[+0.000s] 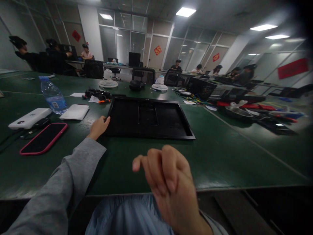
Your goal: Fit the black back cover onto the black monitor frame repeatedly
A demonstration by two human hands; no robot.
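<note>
A shallow black monitor casing (127,119) lies flat on the green table, its raised rim around a recessed middle with a rectangular panel. At its left edge is my left hand (99,126), closed on the rim with the thumb on top. My right hand (171,176) is raised close to the camera, in front of the casing and apart from it. Its fingers curl in toward the palm, the little finger sticking out somewhat. Nothing shows in that hand.
To the left are a phone (44,138), white power bank (30,118), folded white tissue (74,112) and water bottle (53,98). Small fans (108,84) stand farther back. A pan (238,112), cables and computer parts crowd the right. Other people sit at distant tables.
</note>
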